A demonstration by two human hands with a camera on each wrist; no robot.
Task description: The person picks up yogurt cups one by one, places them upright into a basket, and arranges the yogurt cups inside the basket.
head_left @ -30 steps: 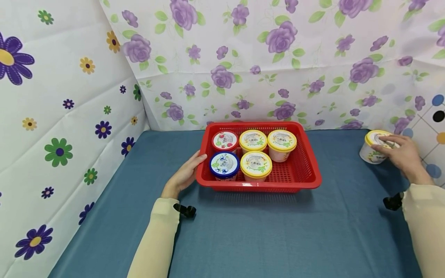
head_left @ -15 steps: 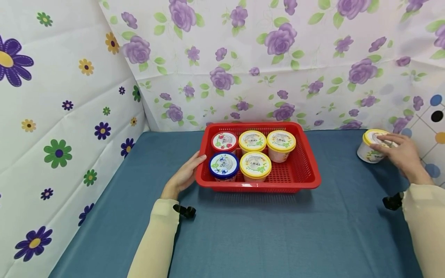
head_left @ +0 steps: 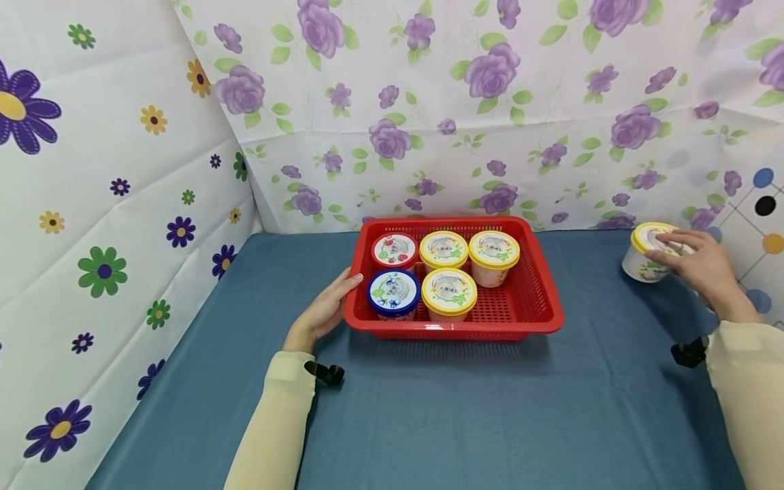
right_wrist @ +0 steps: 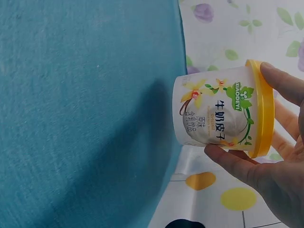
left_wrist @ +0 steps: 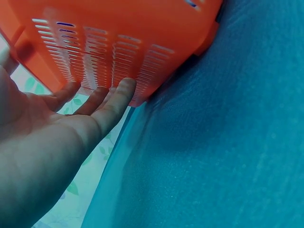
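At the right, my right hand [head_left: 704, 269] holds a white dairy cup with a yellow lid [head_left: 648, 262]. In the right wrist view, thumb and fingers grip the cup [right_wrist: 218, 111] around its lid and side, over the blue cloth. The cup leans slightly; printed flowers and leaves show on its wall. My left hand [head_left: 327, 306] holds the left rim of a red plastic basket [head_left: 545, 306], thumb on the rim. In the left wrist view, fingers [left_wrist: 116, 102] lie against the slotted basket wall [left_wrist: 156, 28].
Inside the basket stand a red-lidded cup [head_left: 395, 250], a blue-lidded cup [head_left: 394, 292] and several yellow-lidded cups [head_left: 450, 292]. The basket's right end shows bare floor. Blue cloth [head_left: 465, 415] covers the table. Flowered sheets [head_left: 343, 102] hang behind and at the left.
My right hand has moved the yellow-lidded cup a little to the left and up in the view, and it leans more. The left hand and basket have stayed nearly still.
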